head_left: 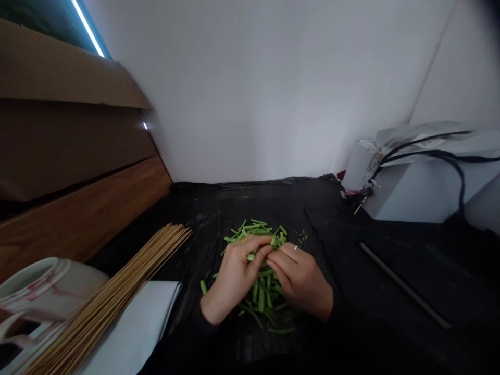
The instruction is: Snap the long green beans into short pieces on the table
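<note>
Over a pile of cut green beans [261,297], my left hand [234,271] and my right hand [304,276] meet at the fingertips. A green bean [250,257] pokes out by my left thumb, and the fingers of that hand are closed on it. My right thumb and fingers are pinched together against the left fingertips at the bean, partly hiding it. A ring [296,248] shows on a right finger. Bean pieces lie around and under both hands on the black plastic covering [242,195]. Small green scraps [301,237] lie to the right of the pile.
At the left are a bundle of thin wooden sticks [128,276], a folded white sheet [144,317] and a pale mug [58,291]. A white box [414,192] with black straps and keys [363,197] stands at the back right. A dark flat thing with a grey edge [404,284] lies right.
</note>
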`<control>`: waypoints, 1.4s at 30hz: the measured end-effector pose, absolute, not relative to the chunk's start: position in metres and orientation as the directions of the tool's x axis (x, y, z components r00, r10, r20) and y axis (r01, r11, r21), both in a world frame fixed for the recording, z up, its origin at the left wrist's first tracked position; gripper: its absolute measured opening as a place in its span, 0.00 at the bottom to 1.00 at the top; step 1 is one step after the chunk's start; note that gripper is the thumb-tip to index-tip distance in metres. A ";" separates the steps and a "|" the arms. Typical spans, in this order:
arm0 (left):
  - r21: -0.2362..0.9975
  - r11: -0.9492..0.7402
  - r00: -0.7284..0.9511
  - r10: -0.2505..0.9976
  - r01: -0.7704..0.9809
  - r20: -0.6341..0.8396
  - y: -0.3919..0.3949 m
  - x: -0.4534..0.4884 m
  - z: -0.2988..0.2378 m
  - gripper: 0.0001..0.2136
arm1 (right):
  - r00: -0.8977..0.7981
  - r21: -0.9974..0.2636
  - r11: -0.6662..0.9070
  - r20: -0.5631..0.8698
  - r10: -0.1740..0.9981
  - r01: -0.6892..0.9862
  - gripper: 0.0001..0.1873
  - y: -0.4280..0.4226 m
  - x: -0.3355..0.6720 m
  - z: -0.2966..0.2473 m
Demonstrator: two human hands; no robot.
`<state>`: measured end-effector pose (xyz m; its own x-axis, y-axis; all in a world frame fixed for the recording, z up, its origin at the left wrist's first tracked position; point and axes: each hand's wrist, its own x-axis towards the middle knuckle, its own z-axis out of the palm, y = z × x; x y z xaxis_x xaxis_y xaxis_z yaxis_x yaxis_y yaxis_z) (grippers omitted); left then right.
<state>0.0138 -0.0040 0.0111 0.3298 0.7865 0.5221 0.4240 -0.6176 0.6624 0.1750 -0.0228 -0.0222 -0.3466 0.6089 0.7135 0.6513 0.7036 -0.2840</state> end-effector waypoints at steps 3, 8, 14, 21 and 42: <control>0.561 -0.671 0.425 0.741 0.484 0.520 -0.003 0.011 0.009 0.11 | -0.355 -0.256 0.700 0.716 0.601 0.667 0.16 -0.023 0.174 -0.021; 0.537 -0.662 0.469 0.750 0.523 0.467 -0.002 0.006 0.011 0.11 | -0.321 -0.296 0.686 0.716 0.620 0.665 0.15 -0.023 0.177 -0.016; 0.713 -0.560 0.374 0.824 0.421 0.426 0.000 0.005 0.016 0.09 | -0.203 -0.421 0.646 0.717 0.667 0.637 0.11 -0.016 0.187 -0.011; 0.926 -0.307 0.305 0.923 0.220 0.233 0.001 0.006 0.021 0.10 | -0.071 -0.459 0.556 0.725 0.686 0.693 0.10 -0.001 0.204 -0.007; 0.956 -0.251 0.360 0.915 0.151 0.183 -0.002 0.009 0.025 0.12 | -0.264 -0.917 0.378 0.336 0.904 0.129 0.07 -0.008 0.192 0.001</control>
<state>0.0088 -0.0021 0.0252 0.3599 0.9148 0.1834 0.1509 -0.2510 0.9561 0.1921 -0.0079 0.0014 -0.2642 0.9041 0.3360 0.1291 0.3783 -0.9166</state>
